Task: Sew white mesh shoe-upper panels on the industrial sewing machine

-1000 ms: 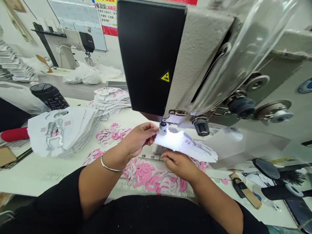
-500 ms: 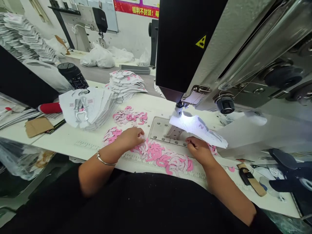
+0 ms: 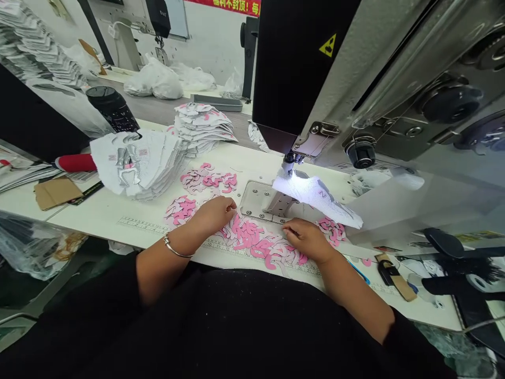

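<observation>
a plain black fabric top [image 3: 221,321] flecked with tiny pale specks, loose black sleeves [image 3: 106,292], and a thin, rounded silver-coloured metal bangle [image 3: 167,242] around the left wrist [image 3: 182,238].

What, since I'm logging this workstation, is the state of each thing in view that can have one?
Sewing machine: light on; running or not, cannot tell
White shoe upper: under the needle area, brightly lit, unheld
Left hand: fingertips together; contents unclear
Right hand: fingers curled; contents unclear
Pink and white pieces: loose, heaped
Stacked uppers: piled, unheld
</observation>
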{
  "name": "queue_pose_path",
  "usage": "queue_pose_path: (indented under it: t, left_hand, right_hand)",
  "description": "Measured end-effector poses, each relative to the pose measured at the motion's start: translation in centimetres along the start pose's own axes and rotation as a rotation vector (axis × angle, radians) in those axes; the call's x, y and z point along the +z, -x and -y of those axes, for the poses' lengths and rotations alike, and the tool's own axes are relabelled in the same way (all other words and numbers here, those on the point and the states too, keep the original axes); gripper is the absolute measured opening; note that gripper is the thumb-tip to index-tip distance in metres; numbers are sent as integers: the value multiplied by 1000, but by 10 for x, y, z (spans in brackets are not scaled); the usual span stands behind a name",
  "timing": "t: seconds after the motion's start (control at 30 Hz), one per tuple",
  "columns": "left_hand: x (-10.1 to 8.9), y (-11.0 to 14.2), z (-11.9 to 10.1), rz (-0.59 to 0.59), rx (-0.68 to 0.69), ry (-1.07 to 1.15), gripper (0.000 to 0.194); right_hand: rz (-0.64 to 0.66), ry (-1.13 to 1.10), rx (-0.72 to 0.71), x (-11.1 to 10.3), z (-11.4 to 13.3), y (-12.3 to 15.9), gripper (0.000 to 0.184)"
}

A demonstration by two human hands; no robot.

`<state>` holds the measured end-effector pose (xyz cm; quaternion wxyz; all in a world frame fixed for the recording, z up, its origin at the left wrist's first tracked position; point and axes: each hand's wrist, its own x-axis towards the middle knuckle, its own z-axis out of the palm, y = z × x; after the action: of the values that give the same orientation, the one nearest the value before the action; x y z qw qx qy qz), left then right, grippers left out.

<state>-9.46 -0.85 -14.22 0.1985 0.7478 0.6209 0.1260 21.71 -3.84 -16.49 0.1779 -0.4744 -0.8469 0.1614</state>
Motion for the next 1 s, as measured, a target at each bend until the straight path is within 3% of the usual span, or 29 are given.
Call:
queue_pose_path:
  t: [0.1, 0.23, 0.33, 0.63, 1.0]
  left_hand:
    - [6, 6, -16, -38, 80, -11, 25]
    - [25, 10, -42, 21, 270, -19, 18]
    - [37, 9, -54, 20, 329, -41, 16]
    - [40, 9, -54, 10, 400, -80, 15]
    - [55, 6, -57, -13, 348, -147, 19]
  right_hand:
    - [60, 49, -32, 7, 12, -4, 19]
    - [99, 132, -35, 21, 26, -14, 16]
    - [97, 192, -46, 26, 32, -19, 10]
    - [48, 272, -48, 29, 31, -20, 11]
    - [75, 227, -84, 29, 30, -21, 7]
